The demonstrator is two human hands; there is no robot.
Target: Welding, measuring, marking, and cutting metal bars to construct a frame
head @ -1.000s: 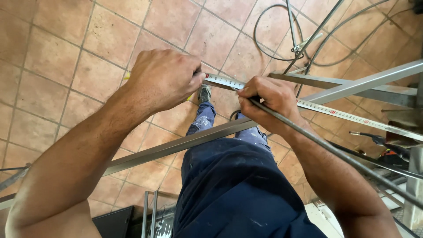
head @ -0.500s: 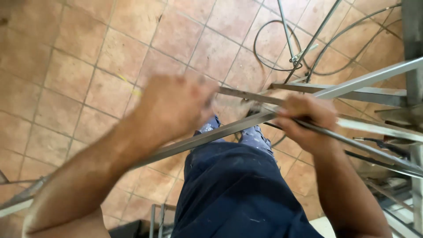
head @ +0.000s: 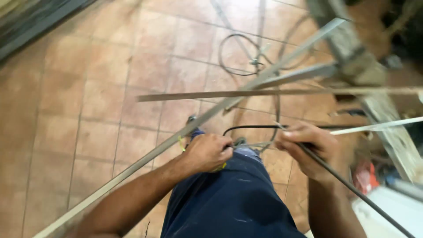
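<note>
Under you lies the tiled floor (head: 88, 97), with your dark trousers (head: 229, 198) below both hands. A long metal bar (head: 145, 156) runs on a slant from lower left to upper right, just beyond your left hand (head: 207, 152). A flat strip (head: 229, 94) lies crosswise above both hands, well apart from them. Your left hand is clenched around something yellow, likely a tape measure (head: 181, 143); it is mostly hidden. Your right hand (head: 308, 147) is closed on a thin dark rod (head: 352, 187), whose long axis runs down and right from that hand. Between the two hands, a thin blade or wire seems to stretch; blur hides which.
</note>
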